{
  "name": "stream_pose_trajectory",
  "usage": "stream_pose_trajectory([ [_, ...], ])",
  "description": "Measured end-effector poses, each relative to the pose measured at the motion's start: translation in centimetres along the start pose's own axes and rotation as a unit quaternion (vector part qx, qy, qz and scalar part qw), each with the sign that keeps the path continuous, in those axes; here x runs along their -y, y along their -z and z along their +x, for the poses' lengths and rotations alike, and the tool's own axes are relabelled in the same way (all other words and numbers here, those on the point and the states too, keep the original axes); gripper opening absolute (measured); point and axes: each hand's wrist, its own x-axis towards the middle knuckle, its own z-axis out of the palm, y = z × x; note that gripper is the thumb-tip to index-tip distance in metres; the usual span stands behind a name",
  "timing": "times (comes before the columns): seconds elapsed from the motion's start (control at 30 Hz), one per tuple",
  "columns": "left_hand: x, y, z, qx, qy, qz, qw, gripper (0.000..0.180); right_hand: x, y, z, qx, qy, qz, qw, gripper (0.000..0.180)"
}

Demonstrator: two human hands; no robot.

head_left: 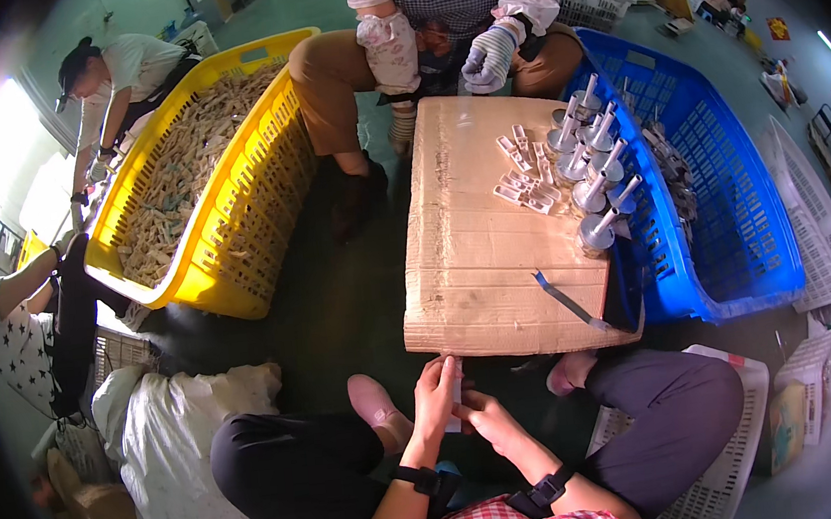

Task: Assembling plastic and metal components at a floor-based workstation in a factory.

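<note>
My L hand (434, 390) closed on slim pale piece (457, 396); my R hand (489, 420) half-curled nr its lower end, can't tell if gripping. Both nr cardboard-topped table (494, 297).

Matt, creased cardboard (498, 282) bears shiny metallic pieces (594, 232) and glossy plastic parts (526, 193); right of it, a smooth plastic basket (671, 265).

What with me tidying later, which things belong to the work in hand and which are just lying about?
Probably in the work:
pale piece, in left hand, right hand close
clips and metal parts, on the cardboard
yellow basket and blue basket

Apparently just lying about:
white sack, left
white crate, far right
</note>
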Motion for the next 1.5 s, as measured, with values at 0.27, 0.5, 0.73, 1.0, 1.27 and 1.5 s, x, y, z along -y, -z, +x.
stream_pose_trajectory([
  [0.27,0.3,0.2,0.1,-0.015,0.021,0.004,1.0,0.035,-0.3,0.0,0.2,0.004,-0.016,-0.007,1.0,0.017],
  [0.5,-0.2,0.1,-0.3,-0.032,-0.001,-0.022,0.999,0.033,0.1,-0.3,0.1,0.008,-0.001,-0.007,1.0,0.018],
  [0.73,-2.3,0.2,-0.5,-0.037,0.014,-0.093,0.995,0.029,0.9,-0.5,-0.1,0.015,0.025,-0.02,0.999,0.018],
  [1.0,-1.8,0.6,-0.1,-0.029,0.01,-0.066,0.997,0.034,0.8,-0.4,0.0,0.002,0.019,-0.025,1.0,0.019],
  [1.27,-2.2,0.6,0.0,-0.047,0.048,-0.074,0.995,0.039,-0.3,0.0,0.5,0.007,0.009,-0.019,1.0,0.018],
  [1.5,-2.4,0.7,-0.3,-0.054,0.057,-0.094,0.992,0.037,0.5,-0.4,0.2,0.009,-0.005,-0.011,1.0,0.018],
])
